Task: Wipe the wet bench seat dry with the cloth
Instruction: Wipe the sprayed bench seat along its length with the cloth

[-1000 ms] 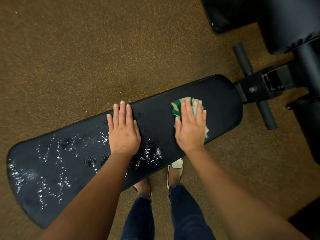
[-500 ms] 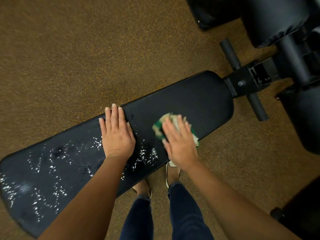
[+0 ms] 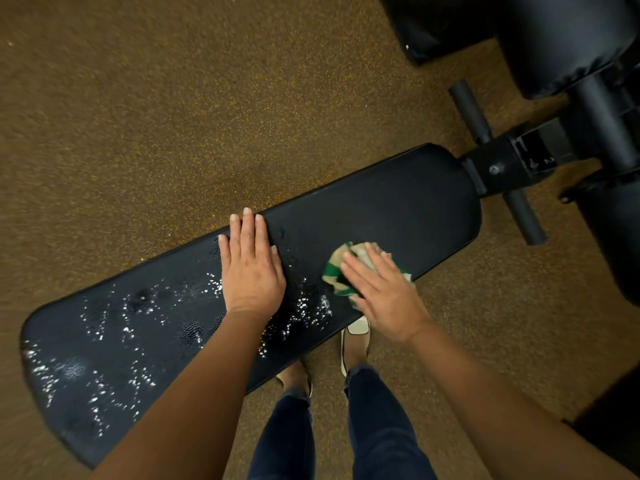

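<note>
**1. Placement.** I read the long black padded vinyl bench seat [image 3: 398,209] as running from 8 o'clock to 2 o'clock across the head view. The left hand [image 3: 251,271] lies flat on it at mid-length, fingers straight and pressed together, holding nothing. I judge it to be a brace that steadies the body over the pad. The right hand [image 3: 384,299] sits at 3 o'clock of the left. Its fingers are straight and slightly spread, pressing the crumpled green-and-beige cloth [image 3: 337,271] onto the seat near its 5 o'clock edge. A flat palm, rather than a pinch, puts more fabric against the wet vinyl.

**2. Surface.** White-glinting water droplets [image 3: 104,341] cover the seat from the left hand out to the 8 o'clock end, with a further patch between the two hands. The 2 o'clock half looks matt and dry. I judge the wipe under half done.

**3. Limits.** The right palm covers much of the cloth, so I cannot read its fold. The right fingers are blurred. The pad hides the bench legs. The black metal frame bracket [image 3: 498,168] and black padded rolls [image 3: 554,36] at 1 o'clock are cut off by the view's edge.
</note>
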A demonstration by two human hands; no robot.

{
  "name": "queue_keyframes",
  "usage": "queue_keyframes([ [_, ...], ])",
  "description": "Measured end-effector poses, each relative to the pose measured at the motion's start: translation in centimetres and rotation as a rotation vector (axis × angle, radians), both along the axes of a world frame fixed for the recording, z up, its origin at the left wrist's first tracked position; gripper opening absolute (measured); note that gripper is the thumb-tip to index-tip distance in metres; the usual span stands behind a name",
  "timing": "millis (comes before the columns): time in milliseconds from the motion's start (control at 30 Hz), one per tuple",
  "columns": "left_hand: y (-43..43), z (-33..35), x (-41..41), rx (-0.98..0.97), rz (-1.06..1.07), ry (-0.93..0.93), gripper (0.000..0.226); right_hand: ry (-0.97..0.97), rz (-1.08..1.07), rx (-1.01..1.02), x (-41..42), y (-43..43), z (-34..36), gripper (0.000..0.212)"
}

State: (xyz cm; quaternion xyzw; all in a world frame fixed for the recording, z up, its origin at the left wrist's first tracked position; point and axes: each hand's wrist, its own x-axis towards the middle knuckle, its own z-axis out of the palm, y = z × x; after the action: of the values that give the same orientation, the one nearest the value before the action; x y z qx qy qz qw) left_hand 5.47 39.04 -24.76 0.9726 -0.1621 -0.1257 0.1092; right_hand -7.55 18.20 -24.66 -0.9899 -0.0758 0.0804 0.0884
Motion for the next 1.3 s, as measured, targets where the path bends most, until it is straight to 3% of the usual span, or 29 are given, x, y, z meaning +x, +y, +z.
queue_keyframes([
  [67,0.3,0.0,0.1,0.003,-0.014,0.005,0.057,-0.008,-0.062,0.019,0.2,-1.6,0.0,0.052],
  [233,0.1,0.3,0.2,0.003,0.002,0.033,0.057,-0.070,-0.517,0.305,3.4,1.8,0.7,0.048],
  [400,-0.2,1.2,0.6,-0.085,0.033,0.070,0.059,-0.277,-0.587,0.499,7.3,5.8,3.6,0.037],
  [467,-0.7,1.8,0.9,-0.161,0.090,0.077,0.059,-0.350,-0.631,0.626,8.3,6.5,4.9,0.034],
  [600,-1.8,3.6,1.5,-0.432,0.217,0.088,0.063,-0.294,-0.677,0.879,9.1,8.2,6.8,0.033],
  [733,-1.9,4.8,2.3,-0.803,0.445,0.242,0.044,-0.165,-0.887,1.164,9.4,9.6,7.2,0.026],
  [800,-1.6,5.2,2.5,-0.804,0.491,0.185,0.032,-0.098,-0.970,1.303,9.4,9.7,7.0,0.027],
  [1000,-0.2,5.1,1.7,-0.594,0.497,0.067,0.018,0.061,-0.970,1.042,8.6,9.5,5.4,0.017],
  [1100,0.4,4.9,1.5,-0.433,0.485,0.024,0.019,0.129,-0.846,0.859,8.3,9.1,4.8,0.016],
  [1233,0.6,3.8,1.2,-0.193,0.419,-0.142,0.029,-0.024,-0.536,0.553,8.0,8.0,3.9,0.030],
  [1300,-0.1,3.1,0.4,-0.162,0.364,-0.216,0.033,-0.117,-0.413,0.427,8.4,7.1,3.4,0.033],
])
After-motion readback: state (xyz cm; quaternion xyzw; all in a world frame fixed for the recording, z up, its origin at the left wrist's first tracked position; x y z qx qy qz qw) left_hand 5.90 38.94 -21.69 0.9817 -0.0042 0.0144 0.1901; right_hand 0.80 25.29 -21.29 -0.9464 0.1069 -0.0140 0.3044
